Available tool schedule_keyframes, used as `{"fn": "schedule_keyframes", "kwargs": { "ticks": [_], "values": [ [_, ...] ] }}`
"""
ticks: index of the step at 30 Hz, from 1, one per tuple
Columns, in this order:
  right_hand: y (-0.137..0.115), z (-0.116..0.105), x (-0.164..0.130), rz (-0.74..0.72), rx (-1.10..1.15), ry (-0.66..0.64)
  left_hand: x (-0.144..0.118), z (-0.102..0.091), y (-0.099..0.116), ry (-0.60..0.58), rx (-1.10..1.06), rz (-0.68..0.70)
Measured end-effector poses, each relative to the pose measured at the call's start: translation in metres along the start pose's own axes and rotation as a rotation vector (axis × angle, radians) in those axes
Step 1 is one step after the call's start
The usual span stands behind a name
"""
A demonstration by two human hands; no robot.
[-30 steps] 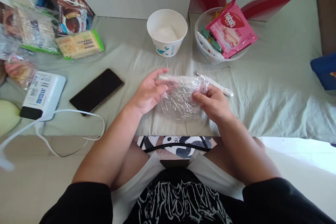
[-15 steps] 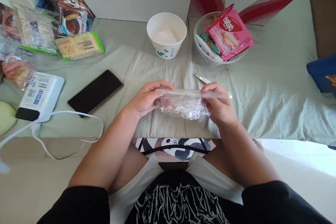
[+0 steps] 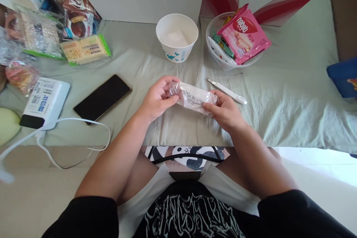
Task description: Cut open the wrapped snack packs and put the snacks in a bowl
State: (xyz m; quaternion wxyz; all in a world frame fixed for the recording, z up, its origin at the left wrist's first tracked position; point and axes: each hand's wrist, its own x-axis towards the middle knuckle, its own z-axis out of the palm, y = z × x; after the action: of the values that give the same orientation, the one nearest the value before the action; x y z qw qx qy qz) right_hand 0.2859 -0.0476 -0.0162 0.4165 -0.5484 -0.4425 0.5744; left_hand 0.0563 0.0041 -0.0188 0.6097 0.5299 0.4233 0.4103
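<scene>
A crumpled piece of clear plastic wrap (image 3: 193, 97) is bunched into a narrow roll just above the pale green cloth. My left hand (image 3: 157, 98) pinches its left end between thumb and fingers. My right hand (image 3: 224, 109) grips its right end from below. Both hands sit near the front edge of the cloth-covered surface (image 3: 279, 93), right in front of my body.
A thin white tool (image 3: 227, 91) lies just beyond my right hand. Behind stand a white paper cup (image 3: 176, 36) and a clear bowl (image 3: 220, 57) of snack packets, a pink one (image 3: 243, 33) on top. A black phone (image 3: 102, 97), a white power bank (image 3: 44, 101) with cable and snack bags (image 3: 83, 47) lie left.
The wrap was a wide loose sheet between my hands a second ago. It has been gathered and rolled into a small tight bundle, and my hands have come closer together.
</scene>
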Motion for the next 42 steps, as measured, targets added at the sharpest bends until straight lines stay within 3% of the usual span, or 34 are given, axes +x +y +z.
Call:
{"fn": "schedule_keyframes", "kwargs": {
  "ticks": [3,5,7,10,13,15,20,25,28,32,35,38,42],
  "values": [
    [-0.003,0.004,-0.004,-0.108,-0.199,0.17,0.0,0.003,-0.003,0.277,0.116,0.186],
    [-0.007,0.008,-0.009,-0.267,-0.325,0.305,-0.004,0.008,-0.005,0.35,0.207,0.251],
    [-0.009,0.015,-0.015,-0.436,-0.393,0.319,-0.011,0.016,-0.006,0.215,0.241,0.239],
    [-0.01,0.025,-0.024,-0.556,-0.363,0.109,-0.021,0.026,-0.008,-0.103,0.145,0.183],
    [-0.008,0.029,-0.029,-0.449,-0.236,-0.084,-0.024,0.031,-0.006,-0.297,0.008,0.1],
    [-0.006,0.028,-0.029,-0.36,-0.198,-0.098,-0.022,0.03,-0.005,-0.312,-0.032,0.055],
    [-0.004,0.022,-0.02,-0.312,-0.224,0.215,-0.017,0.028,-0.006,-0.208,-0.084,0.039],
    [-0.007,0.017,-0.015,-0.21,-0.21,0.07,-0.017,0.029,-0.011,-0.213,-0.15,-0.036],
    [-0.011,0.014,-0.017,-0.172,-0.304,0.143,-0.015,0.027,-0.008,-0.1,-0.169,-0.038],
    [-0.032,0.01,-0.011,-0.3,-0.437,0.256,-0.011,0.019,0.0,0.023,-0.212,-0.052],
    [-0.07,0.014,0.018,-0.477,-0.591,0.282,-0.009,0.013,0.008,0.07,-0.229,-0.054],
    [-0.108,0.028,0.075,-0.581,-0.832,0.276,-0.009,0.008,0.015,0.063,-0.257,-0.047],
    [-0.123,0.053,0.173,-0.481,-1.128,0.126,-0.011,0.005,0.019,0.016,-0.298,-0.058]
  ]
}}
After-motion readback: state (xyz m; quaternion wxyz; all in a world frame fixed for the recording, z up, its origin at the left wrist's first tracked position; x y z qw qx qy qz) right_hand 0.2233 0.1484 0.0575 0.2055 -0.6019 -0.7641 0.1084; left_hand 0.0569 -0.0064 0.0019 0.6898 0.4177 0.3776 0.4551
